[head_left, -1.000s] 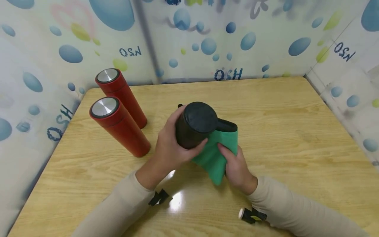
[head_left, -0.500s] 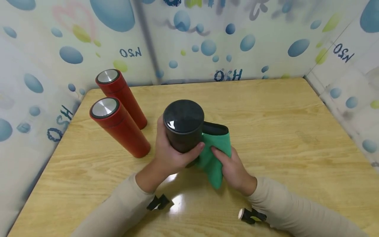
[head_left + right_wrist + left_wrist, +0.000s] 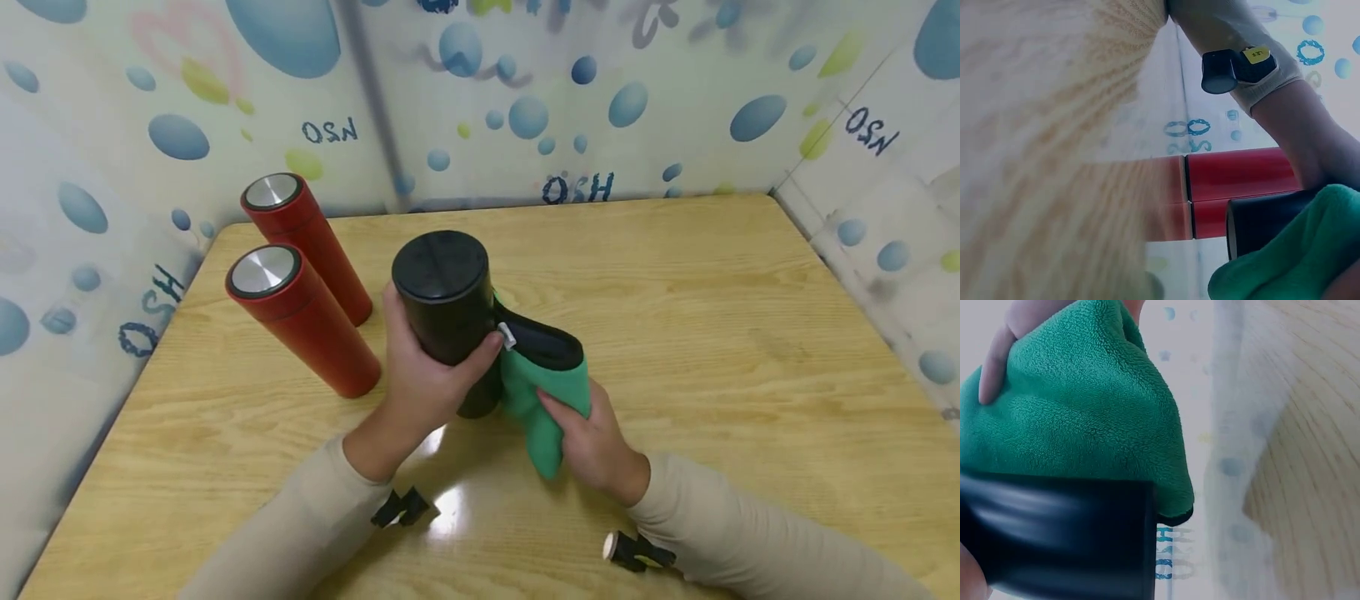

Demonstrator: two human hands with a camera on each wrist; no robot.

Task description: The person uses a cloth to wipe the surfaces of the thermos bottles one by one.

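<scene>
My left hand (image 3: 423, 367) grips a black thermos bottle (image 3: 450, 317) around its side, lid up and slightly tilted. In the right wrist view, the base of the black bottle (image 3: 1260, 225) hangs a little above the table. My right hand (image 3: 600, 437) pinches a green towel (image 3: 551, 400) with a black edge and a small white tag, thumb on the near side. The towel lies against the bottle's right side. From the left wrist, the fuzzy towel (image 3: 1085, 425) overlaps the bottle's wall, and fingers of the right hand show behind it.
Two red thermos bottles with silver lids stand upright at the left, the nearer one (image 3: 307, 325) just left of my left hand and the farther one (image 3: 311, 242) behind it. A patterned wall covering (image 3: 480, 150) borders the wooden table (image 3: 712, 350) at its back and sides.
The black bottle has moved left and up in the head view, away from my right hand, showing more of its body. The towel's black edge has opened out, and the white tag has come into view.
</scene>
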